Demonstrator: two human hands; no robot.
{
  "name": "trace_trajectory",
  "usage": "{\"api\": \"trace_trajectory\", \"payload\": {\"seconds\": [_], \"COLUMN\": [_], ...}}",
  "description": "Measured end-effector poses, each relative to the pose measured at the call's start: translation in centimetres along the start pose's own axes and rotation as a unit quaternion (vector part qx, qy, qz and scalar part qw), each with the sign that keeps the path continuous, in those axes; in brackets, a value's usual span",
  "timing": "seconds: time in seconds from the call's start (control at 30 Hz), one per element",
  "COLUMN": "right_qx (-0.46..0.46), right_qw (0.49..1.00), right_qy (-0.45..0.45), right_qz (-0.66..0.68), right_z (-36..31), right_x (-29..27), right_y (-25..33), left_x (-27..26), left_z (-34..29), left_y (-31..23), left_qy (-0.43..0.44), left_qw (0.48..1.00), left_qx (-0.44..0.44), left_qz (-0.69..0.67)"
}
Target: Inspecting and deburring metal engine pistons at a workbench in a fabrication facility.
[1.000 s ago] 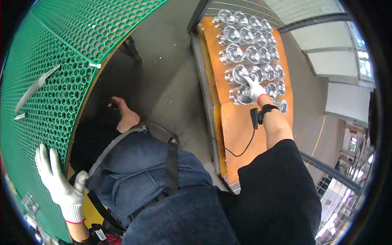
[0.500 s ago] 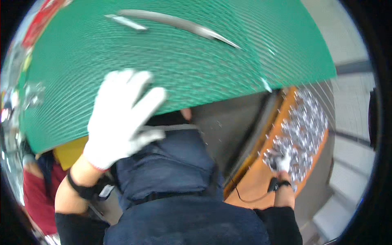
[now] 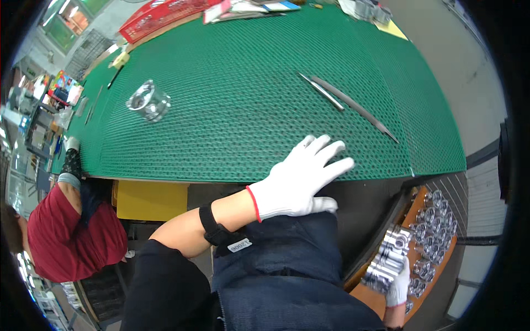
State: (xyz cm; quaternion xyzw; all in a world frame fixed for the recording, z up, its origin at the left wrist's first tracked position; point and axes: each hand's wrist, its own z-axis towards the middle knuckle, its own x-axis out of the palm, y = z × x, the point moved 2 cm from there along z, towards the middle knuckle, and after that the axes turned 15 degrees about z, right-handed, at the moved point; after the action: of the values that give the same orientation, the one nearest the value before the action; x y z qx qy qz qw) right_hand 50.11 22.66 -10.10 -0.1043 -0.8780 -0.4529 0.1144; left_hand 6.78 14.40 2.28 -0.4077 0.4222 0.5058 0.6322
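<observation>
My left hand [image 3: 303, 179], in a white glove with a red cuff, lies palm down at the near edge of the green mat [image 3: 232, 121]. Its fingers are spread and hold nothing. Off to the lower right, my gloved right hand [image 3: 398, 284] grips shiny metal cylindrical parts [image 3: 388, 256] held in a row above an orange surface; its fingers are partly hidden by them. Several similar metal parts [image 3: 433, 231] stand on that orange surface [image 3: 372, 300]. One clear-looking shiny cup-shaped part [image 3: 149, 102] sits on the mat at left.
A file [image 3: 356, 107] and a slim pointed metal tool [image 3: 321, 91] lie on the mat beyond my left hand. At the back are a red crate [image 3: 160, 19] and papers [image 3: 248, 11]. A person in a dark red shirt [image 3: 77, 234] works at left, beside a yellow panel [image 3: 152, 199].
My right hand was down among the metal parts and now holds some of them, raised. My left hand remains spread but sits farther right in view. The whole view has shifted.
</observation>
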Motion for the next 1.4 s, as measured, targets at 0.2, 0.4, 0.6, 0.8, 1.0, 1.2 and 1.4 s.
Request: {"api": "trace_trajectory", "payload": {"seconds": [0.2, 0.4, 0.6, 0.8, 1.0, 1.2, 1.4], "right_qx": [-0.095, -0.366, -0.551, -0.515, -0.492, -0.501, -0.491], "right_qw": [0.945, 0.706, 0.417, 0.293, 0.48, 0.406, 0.465], "right_qy": [0.174, 0.342, 0.565, 0.605, 0.498, 0.323, 0.32], "right_qz": [-0.262, -0.501, -0.452, -0.532, -0.528, -0.693, -0.663], "right_z": [-12.0, -13.8, -8.8, -5.2, 1.6, 5.6, 3.8], "right_x": [15.4, 32.3, 53.8, 60.8, 55.8, 50.2, 47.4], "right_y": [7.4, 8.9, 1.5, -0.2, 6.0, 3.6, 3.6], "left_x": [-6.5, -10.4, -13.4, -7.9, -5.0, -5.0, -8.0], "left_z": [-11.7, -20.5, -26.5, -28.9, -29.4, -28.0, -25.6], "left_y": [13.0, 20.9, 24.4, 13.3, 11.7, 12.5, 10.1], "left_qy": [-0.035, -0.015, -0.142, -0.177, -0.132, -0.124, -0.195], "left_qw": [0.963, 0.932, 0.842, 0.847, 0.85, 0.864, 0.882], "left_qx": [-0.269, -0.362, -0.499, -0.498, -0.455, -0.43, -0.418], "left_qz": [0.005, 0.022, 0.151, 0.051, 0.229, 0.229, 0.095]}}
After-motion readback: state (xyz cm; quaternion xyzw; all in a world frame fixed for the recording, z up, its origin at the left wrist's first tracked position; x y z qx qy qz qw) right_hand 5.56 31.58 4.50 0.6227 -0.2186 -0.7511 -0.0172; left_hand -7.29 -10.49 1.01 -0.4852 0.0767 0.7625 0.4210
